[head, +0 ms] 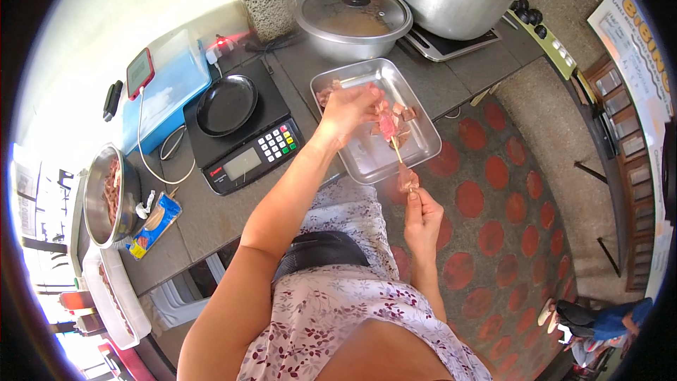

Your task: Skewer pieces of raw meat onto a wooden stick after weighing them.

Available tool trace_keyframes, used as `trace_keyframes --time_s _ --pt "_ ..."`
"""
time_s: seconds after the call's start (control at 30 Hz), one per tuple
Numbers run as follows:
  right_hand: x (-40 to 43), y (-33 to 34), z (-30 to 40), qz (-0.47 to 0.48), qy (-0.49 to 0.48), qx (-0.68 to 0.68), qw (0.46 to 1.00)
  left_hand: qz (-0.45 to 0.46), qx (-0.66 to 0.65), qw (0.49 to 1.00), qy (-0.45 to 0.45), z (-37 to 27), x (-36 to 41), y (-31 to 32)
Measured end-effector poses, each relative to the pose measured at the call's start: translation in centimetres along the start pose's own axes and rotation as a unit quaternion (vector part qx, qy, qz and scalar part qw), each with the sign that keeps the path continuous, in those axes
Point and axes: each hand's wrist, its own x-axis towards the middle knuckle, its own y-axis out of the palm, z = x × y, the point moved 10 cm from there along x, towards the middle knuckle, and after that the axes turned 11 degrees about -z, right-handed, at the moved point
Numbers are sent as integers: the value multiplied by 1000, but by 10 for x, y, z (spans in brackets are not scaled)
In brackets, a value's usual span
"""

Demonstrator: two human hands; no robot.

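Observation:
A bamboo skewer (pixel 396 151) carries pieces of raw meat, with bare stick showing between them. My left hand (pixel 349 111) reaches over the metal tray, its fingers pinched at the far end of the skewer beside a pink meat piece (pixel 387 126). Nearer my body, my right hand (pixel 423 217) grips a second piece of meat (pixel 408 179) on the skewer between thumb and fingers, just outside the tray's near edge. Inside the rectangular metal tray (pixel 365 168) lie loose meat chunks (pixel 407 113), and more meat (pixel 328 92) sits at its far left corner, partly behind my left hand.
Left of the tray stands a digital scale (pixel 243 164) bearing a black plate (pixel 227 106). A steel bowl of meat (pixel 106 196) and a blue skewer packet (pixel 153 226) are farther left. Behind are a lidded pot (pixel 354 16) and a large aluminium pot (pixel 449 0). People (pixel 597 323) are at lower right.

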Motion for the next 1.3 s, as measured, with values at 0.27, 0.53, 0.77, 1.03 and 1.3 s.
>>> trace_keyframes --time_s 0.27,0.53,0.77,1.03,1.3 --pt "1 0 3 -2 1 -6 1000 27 53 997 41 -5 -7 7" --pt "2 2 -7 1 -1 23 1000 59 -13 998 -20 -3 -19 16" --pt "2 7 -4 -8 -22 34 999 63 -38 997 -14 4 -25 20" --pt "6 9 0 -3 -59 35 998 53 -91 993 -60 2 -12 17" --pt "6 12 -2 3 -12 50 999 57 -38 998 -17 3 -15 19"
